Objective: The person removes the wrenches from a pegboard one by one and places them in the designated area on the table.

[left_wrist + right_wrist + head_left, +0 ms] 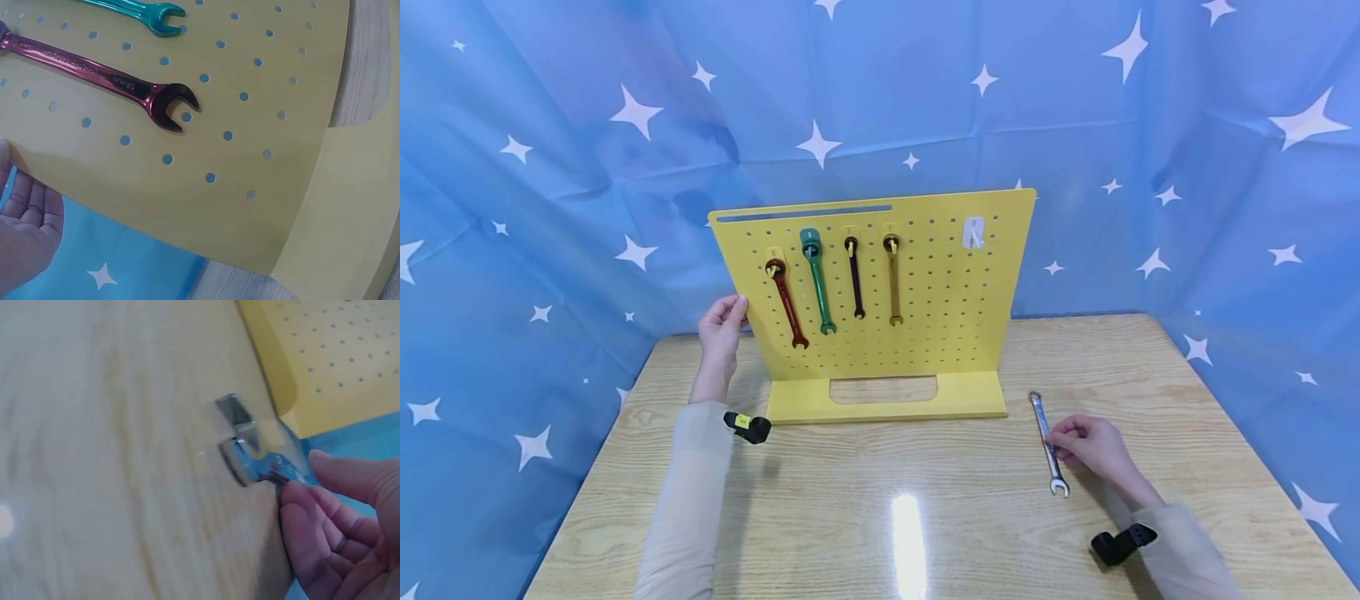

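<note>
A yellow pegboard (955,333) stands upright on its flat base. My left hand (722,323) grips its left edge, thumb in front and fingers behind; in the left wrist view that hand (28,231) shows at the lower left. Combination wrenches hang from the board's hooks: a red one (787,308), a green one (818,287), a dark purple one (856,283) and a gold one (893,287). To the right of the base, my right hand (1093,446) pinches a silver combination wrench (1042,417) near its middle. Its open end (250,464) looks blurred in the right wrist view.
A white hook (973,233) with nothing on it sits at the board's upper right. The wooden table (850,500) carries the board. Behind hangs a blue cloth (895,100) with white stars.
</note>
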The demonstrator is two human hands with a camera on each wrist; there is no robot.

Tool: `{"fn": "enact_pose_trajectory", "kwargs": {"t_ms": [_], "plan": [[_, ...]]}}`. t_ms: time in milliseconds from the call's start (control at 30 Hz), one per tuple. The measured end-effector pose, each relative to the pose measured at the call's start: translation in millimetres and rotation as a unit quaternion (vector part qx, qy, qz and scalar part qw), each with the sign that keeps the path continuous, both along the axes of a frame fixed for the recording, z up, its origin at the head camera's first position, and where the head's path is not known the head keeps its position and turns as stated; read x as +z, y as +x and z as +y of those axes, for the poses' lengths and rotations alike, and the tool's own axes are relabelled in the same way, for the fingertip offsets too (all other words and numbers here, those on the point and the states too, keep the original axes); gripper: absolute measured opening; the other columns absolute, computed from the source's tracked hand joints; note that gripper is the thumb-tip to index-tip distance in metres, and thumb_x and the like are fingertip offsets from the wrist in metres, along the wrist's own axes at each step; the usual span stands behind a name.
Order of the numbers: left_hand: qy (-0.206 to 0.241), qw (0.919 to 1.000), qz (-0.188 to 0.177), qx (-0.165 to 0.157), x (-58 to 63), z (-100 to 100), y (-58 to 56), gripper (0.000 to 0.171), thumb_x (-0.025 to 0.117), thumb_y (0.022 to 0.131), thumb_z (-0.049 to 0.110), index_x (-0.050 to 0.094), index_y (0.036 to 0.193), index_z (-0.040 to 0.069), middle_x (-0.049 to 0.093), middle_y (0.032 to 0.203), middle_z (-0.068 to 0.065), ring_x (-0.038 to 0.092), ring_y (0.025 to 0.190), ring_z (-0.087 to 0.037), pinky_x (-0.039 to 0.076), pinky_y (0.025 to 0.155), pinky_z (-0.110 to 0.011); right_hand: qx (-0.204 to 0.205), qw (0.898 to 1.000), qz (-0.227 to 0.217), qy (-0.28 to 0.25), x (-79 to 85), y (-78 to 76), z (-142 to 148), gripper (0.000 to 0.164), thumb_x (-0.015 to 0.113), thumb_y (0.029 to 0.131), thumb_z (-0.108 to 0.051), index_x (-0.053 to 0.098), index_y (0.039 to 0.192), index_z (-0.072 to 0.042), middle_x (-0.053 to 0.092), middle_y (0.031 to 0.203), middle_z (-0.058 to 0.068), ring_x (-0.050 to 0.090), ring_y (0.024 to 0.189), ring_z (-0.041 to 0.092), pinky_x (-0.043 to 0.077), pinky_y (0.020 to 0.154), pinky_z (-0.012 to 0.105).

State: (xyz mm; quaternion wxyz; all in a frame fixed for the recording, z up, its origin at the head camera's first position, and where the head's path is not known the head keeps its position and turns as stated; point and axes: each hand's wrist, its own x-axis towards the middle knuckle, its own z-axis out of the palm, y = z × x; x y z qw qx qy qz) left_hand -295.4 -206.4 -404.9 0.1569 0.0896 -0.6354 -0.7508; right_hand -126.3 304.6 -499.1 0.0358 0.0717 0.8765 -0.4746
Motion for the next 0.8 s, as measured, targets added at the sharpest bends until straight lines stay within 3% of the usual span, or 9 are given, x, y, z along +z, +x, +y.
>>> {"fn": "enact_pose_trajectory", "kwargs": {"t_ms": [233,500,800], "plan": [[-0.004,1.0000,-0.001,-0.002,0.9,0,0.2,0.010,0.065,0.089,0.017,0.065,0.079,0.018,0.062,0.073,0.007,0.061,0.070,-0.007,0.051,0.072,-0.019,-0.011,0.996,0.089,0.012,8.0,-3.1,1,0.021,0.070,0.085,-0.013,0.064,0.093,0.005,0.067,0.079,0.011,0.060,0.063,0.005,0.053,0.056,0.022],[0.004,1.0000,0.001,-0.005,1.6,0,1.3,0.010,0.065,0.089,0.015,0.065,0.079,0.017,0.063,0.074,0.006,0.061,0.070,-0.007,0.051,0.072,-0.018,0.006,0.992,0.126,0.022,27.3,-9.8,-15,0.020,0.070,0.086,-0.016,0.066,0.097,0.000,0.066,0.084,0.007,0.056,0.068,0.003,0.048,0.058,0.018],[0.005,1.0000,0.002,-0.005,0.2,-1,-0.2,0.012,0.065,0.089,0.014,0.066,0.078,0.018,0.063,0.073,0.006,0.061,0.069,-0.007,0.051,0.071,-0.018,0.034,0.984,0.174,-0.023,44.6,-19.4,-39,0.018,0.069,0.085,-0.008,0.065,0.098,0.004,0.066,0.083,0.007,0.057,0.067,0.003,0.049,0.057,0.018]]}}
